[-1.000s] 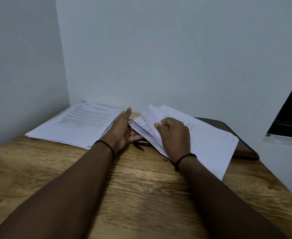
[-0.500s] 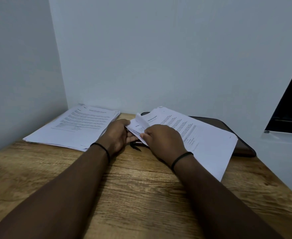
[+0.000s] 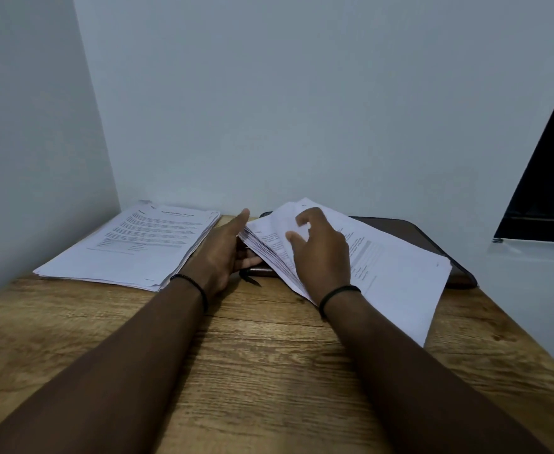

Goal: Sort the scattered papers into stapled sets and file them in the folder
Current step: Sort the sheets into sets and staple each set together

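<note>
1. the right-hand stack of papers [image 3: 393,273] lies on the dark brown folder [image 3: 433,244] at the back right of the bench [image 3: 269,371], its near corner hanging over the wood. the upper sheets are lifted and fanned at the stack's left edge, so it looks to be in the middle of being leafed through.

2. the right hand [image 3: 321,253] is over that stack with its fingers spread and loosely bent, a raised sheet curling up by the fingertips. whether any sheet is truly pinched i cannot tell.

3. the left hand [image 3: 226,250] stands against the stack's left edge, fingers straight, thumb tucked under near the bottom sheets, steadying the stack more than gripping it.

4. a second pile of papers [image 3: 138,247] lies flat to the left, near the wall corner, with a printed page on top; its edges are fairly even. i judge it to be sheets already sorted out, though no staple can be made out.

5. a small dark object [image 3: 251,279] lies on the bench just below the left hand; too dim to name.

6. progress, as a judgement: sorting is under way and partly done. no stapler is in view, no set visibly stapled, and the folder is shut beneath the papers, so stapling and filing are all still to do.
</note>
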